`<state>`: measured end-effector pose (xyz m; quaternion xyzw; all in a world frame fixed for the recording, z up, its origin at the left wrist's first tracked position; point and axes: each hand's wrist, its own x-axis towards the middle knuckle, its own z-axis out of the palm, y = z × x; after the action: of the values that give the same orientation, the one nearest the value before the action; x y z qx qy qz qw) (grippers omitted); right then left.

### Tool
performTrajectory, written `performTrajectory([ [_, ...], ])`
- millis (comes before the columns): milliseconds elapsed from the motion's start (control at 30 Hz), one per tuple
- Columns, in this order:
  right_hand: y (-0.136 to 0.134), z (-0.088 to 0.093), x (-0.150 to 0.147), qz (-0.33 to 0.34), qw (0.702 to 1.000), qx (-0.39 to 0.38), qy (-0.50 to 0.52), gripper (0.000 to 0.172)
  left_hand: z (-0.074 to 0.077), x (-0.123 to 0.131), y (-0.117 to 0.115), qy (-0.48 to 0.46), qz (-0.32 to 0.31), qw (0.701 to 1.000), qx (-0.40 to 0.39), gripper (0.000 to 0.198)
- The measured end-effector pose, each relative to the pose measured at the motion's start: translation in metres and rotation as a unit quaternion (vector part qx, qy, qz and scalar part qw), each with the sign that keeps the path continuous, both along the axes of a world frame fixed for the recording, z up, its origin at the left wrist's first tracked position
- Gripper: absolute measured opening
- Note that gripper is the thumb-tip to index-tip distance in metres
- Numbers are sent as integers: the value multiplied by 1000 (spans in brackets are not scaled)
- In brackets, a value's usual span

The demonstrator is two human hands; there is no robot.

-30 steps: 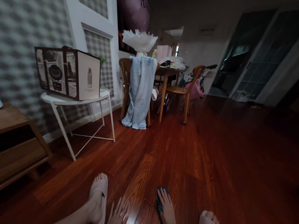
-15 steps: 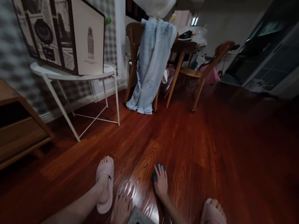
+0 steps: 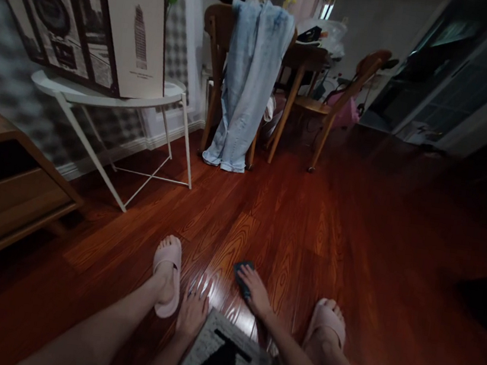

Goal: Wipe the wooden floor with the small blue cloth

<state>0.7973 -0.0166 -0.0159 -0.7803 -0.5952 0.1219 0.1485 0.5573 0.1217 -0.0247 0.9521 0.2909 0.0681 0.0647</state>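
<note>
My right hand (image 3: 256,292) presses flat on a small dark cloth (image 3: 243,270) lying on the glossy red wooden floor (image 3: 353,233), its fingers stretched over the cloth. Beside it, my left hand (image 3: 193,310) rests flat on the floor with its fingers spread and nothing in it. My two feet in pale pink slippers, the left slipper (image 3: 167,274) and the right slipper (image 3: 327,322), stand either side of the hands.
A white wire-legged side table (image 3: 102,98) holding a printed box (image 3: 81,11) stands at left, with a low wooden shelf unit (image 3: 4,193) nearer. Ahead are wooden chairs (image 3: 329,107), one draped with pale blue jeans (image 3: 251,76), and a cluttered dining table (image 3: 307,56).
The view has tilted down and drawn closer to the floor. My right hand with the cloth has slid left along the boards. My left hand stayed flat.
</note>
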Motion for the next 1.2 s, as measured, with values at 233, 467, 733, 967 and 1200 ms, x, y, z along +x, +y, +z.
performTrajectory([
  [233, -92, 6, 95, -422, 902, -14, -88, 83, 13, -1, 0, 7, -6, 1000, -5, 65],
  [467, -11, -9, -47, -252, 965, -19, -70, 87, 8, -1, 0, -8, -7, 1000, -7, 67],
  [733, 54, 7, -48, -126, 991, -15, -38, 84, 15, -2, 1, 14, -8, 1000, -16, 65],
  [967, 5, 5, 80, -369, 926, 14, -75, 79, 15, -2, -1, -5, -3, 1000, -14, 68],
  [1200, -33, -5, -9, -209, 974, -18, -82, 89, 22, -2, -3, -7, 5, 999, -32, 65],
])
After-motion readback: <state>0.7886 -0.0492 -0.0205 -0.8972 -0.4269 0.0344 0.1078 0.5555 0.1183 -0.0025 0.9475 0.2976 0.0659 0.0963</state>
